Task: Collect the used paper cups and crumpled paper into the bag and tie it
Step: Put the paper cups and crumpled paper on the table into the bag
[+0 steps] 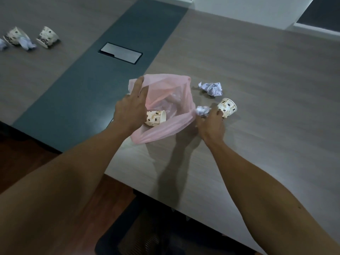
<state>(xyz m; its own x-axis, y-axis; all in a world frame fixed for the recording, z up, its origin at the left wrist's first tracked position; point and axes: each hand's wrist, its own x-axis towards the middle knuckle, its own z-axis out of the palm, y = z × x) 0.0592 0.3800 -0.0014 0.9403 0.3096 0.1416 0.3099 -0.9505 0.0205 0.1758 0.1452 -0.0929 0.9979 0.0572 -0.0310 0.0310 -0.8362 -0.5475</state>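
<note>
Pink translucent plastic bag (165, 100) lies open on my table, one brown-spotted paper cup (155, 117) on its side inside. A second spotted cup (227, 107) and a small crumpled paper ball (202, 110) sit just right of it; a larger crumpled paper (211, 88) lies beyond. Two more cups (47, 36) (15, 36) with paper scraps (26, 43) lie far left.

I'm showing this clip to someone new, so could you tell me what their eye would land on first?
The pink bag at the table's middle draws the eye: the left hand holds its mouth open, with one patterned cup already inside. Just right of it, the right hand grips a paper cup and a crumpled paper. Two more cups lie far left.
</note>
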